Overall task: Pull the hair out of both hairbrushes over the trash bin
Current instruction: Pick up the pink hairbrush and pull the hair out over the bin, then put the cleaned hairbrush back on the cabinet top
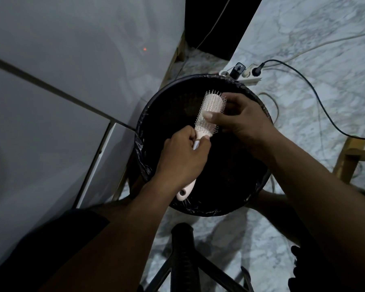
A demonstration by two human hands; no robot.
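Pink hairbrush (pixel 211 111) held up over the round black trash bin (pixel 156 114), bristles facing up. Left hand (pixel 182 155) closed tight around the brush handle, just under the bristle part. End of the handle, with its little hole, poking out below that hand, near the bin's front rim. Right hand (pixel 238 121) over the right side of the brush head, thumb lying on the bristles, other fingers curled down past the far side. Can't tell if any hair is pinched there. Black bag lining the bin, dark inside. Bin standing on a pale marble floor (pixel 303 102), beside a white cabinet (pixel 61 81). White power strip (pixel 246 75) with plugs just behind the bin, dark cable (pixel 316 95) running off to the right.
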